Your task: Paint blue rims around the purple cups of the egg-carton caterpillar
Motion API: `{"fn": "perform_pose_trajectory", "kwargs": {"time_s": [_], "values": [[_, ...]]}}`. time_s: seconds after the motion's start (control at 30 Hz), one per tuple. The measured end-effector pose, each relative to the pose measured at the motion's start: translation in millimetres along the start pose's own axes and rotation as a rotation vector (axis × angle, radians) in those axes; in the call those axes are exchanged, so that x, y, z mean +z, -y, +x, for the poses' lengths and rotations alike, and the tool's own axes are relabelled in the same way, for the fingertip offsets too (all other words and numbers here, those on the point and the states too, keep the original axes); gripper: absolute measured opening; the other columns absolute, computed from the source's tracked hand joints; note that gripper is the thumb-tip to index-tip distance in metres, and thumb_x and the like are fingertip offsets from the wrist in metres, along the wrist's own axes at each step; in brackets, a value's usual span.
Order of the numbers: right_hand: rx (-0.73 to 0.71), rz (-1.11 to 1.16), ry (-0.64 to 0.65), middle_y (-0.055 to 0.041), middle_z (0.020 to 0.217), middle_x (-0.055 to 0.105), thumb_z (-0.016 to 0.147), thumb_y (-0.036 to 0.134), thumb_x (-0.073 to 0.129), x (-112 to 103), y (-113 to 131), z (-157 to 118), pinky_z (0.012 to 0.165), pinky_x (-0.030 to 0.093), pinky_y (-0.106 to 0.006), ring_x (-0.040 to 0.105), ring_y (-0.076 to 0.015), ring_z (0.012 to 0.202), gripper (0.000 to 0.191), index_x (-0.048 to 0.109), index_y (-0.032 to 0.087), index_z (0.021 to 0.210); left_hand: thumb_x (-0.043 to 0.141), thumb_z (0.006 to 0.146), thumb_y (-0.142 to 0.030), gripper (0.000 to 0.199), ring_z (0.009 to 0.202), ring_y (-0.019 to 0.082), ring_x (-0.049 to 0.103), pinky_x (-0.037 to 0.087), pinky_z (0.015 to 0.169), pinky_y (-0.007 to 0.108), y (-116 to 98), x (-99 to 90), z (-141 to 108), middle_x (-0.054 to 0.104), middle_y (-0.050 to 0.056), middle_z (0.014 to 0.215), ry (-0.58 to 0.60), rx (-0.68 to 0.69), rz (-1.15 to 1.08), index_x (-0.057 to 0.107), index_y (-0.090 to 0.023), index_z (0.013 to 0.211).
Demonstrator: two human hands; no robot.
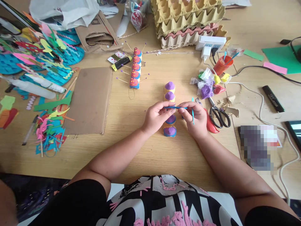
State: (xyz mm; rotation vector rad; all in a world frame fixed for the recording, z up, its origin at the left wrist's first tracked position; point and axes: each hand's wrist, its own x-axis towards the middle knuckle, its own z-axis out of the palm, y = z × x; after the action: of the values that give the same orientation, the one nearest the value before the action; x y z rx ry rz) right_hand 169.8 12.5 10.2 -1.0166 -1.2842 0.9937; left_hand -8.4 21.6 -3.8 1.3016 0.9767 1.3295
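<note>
My left hand (157, 115) and my right hand (195, 118) meet in front of me, both pinching a thin blue strand (175, 107) stretched between their fingertips; it looks like soft clay. A light-blue modelling tool (193, 116) is also tucked between the fingers of my right hand. Below my hands lies a row of egg-carton cups (169, 131), topped with purple clay and edged in blue. Its middle is partly hidden by my fingers. Farther back stands another egg-carton row (134, 83) with red and blue clay, small faces and purple-tipped sticks at its sides.
Clay packets (207, 89), scissors (218, 114) and an orange cup (223, 64) lie to the right, near a power strip (211, 42) and cables. Stacked egg trays (188, 18) stand behind. At left are cardboard (90, 100), paper scraps (51, 128) and glue bottles (34, 88).
</note>
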Motion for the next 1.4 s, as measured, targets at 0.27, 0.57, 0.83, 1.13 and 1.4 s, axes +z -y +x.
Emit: {"fn": "perform_pose_trajectory", "kwargs": {"time_s": [0.27, 0.57, 0.83, 1.13, 1.4], "values": [[0.013, 0.024, 0.012, -0.0012, 0.094, 0.079, 0.085, 0.059, 0.088, 0, -1, 0, 0.076, 0.065, -0.031, 0.073, -0.0141, 0.077, 0.037, 0.076, 0.027, 0.098, 0.087, 0.089, -0.045, 0.024, 0.096, 0.017, 0.077, 0.061, 0.089, 0.03, -3, 0.7, 1, 0.083, 0.005, 0.098, -0.004, 0.066, 0.025, 0.084, -0.022, 0.096], [0.032, 0.045, -0.024, 0.0003, 0.089, 0.08, 0.082, 0.06, 0.09, 1, -4, 2, 0.074, 0.065, -0.031, 0.075, -0.0151, 0.077, 0.042, 0.073, 0.027, 0.102, 0.089, 0.086, -0.052, 0.031, 0.094, 0.017, 0.077, 0.06, 0.088, 0.031, -2, -1.1, 2, 0.085, 0.005, 0.101, -0.019, 0.017, 0.007, 0.086, -0.025, 0.1], [0.025, 0.025, -0.074, 0.001, 0.083, 0.076, 0.084, 0.058, 0.09, 0, -5, 3, 0.07, 0.061, -0.03, 0.071, -0.014, 0.072, 0.038, 0.072, 0.026, 0.092, 0.091, 0.084, -0.052, 0.046, 0.11, 0.021, 0.08, 0.063, 0.1, 0.037, 4, 0.2, 4, 0.084, 0.008, 0.121, -0.023, -0.007, -0.102, 0.082, -0.026, 0.121], [0.012, 0.015, -0.068, 0.0016, 0.086, 0.076, 0.086, 0.056, 0.088, -2, -10, 5, 0.072, 0.062, -0.029, 0.072, -0.0138, 0.075, 0.035, 0.072, 0.027, 0.098, 0.091, 0.084, -0.051, 0.038, 0.094, 0.016, 0.078, 0.063, 0.092, 0.032, 7, -2.1, 7, 0.084, 0.004, 0.108, -0.102, -0.013, -0.136, 0.082, -0.025, 0.11], [-0.103, -0.129, -0.043, 0.0, 0.091, 0.078, 0.093, 0.049, 0.084, -5, -4, 5, 0.074, 0.058, -0.029, 0.072, -0.0143, 0.08, 0.024, 0.076, 0.027, 0.098, 0.087, 0.088, -0.052, 0.033, 0.092, 0.015, 0.077, 0.061, 0.088, 0.029, 6, -4.9, 9, 0.085, 0.004, 0.105, -0.089, 0.002, -0.101, 0.085, -0.026, 0.108]]}}
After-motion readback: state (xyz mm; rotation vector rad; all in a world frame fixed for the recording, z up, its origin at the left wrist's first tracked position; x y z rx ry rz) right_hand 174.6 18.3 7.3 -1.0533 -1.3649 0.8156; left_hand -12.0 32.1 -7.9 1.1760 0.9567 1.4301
